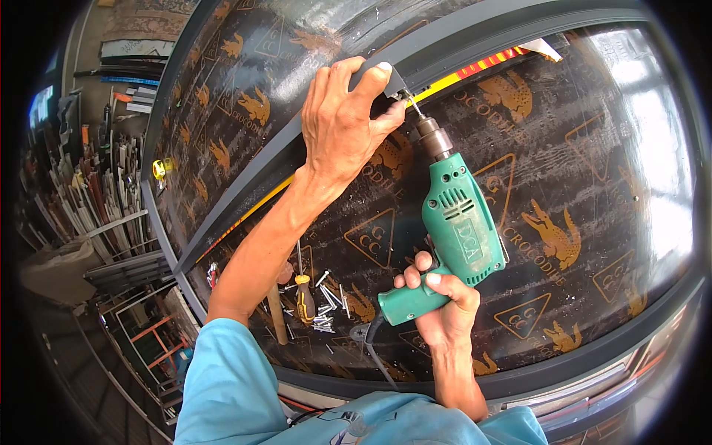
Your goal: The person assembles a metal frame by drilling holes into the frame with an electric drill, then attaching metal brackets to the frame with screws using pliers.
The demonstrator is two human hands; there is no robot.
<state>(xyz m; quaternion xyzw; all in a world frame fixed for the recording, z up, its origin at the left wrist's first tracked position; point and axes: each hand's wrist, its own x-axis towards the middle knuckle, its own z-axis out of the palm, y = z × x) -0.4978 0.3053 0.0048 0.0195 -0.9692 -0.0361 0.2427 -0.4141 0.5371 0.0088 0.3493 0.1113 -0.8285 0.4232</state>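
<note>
My right hand [441, 304] is wrapped round the handle of a green power drill [463, 226], which points up and slightly left. Its metal chuck [433, 138] holds a thin bit whose tip meets a small dark block [389, 80]. That block is gripped between the thumb and fingers of my left hand [345, 119], against a long dark grey frame bar [460, 37]. A yellow and red strip [475, 68] runs along the bar. Whether the bit has entered the block cannot be made out.
A yellow-handled screwdriver [305, 300], several loose screws [324, 320] and a wooden handle [277, 315] lie on the dark printed board [552, 297]. A yellow tape measure [158, 170] is at the left. Beyond the table edge stand many long strips [111, 196].
</note>
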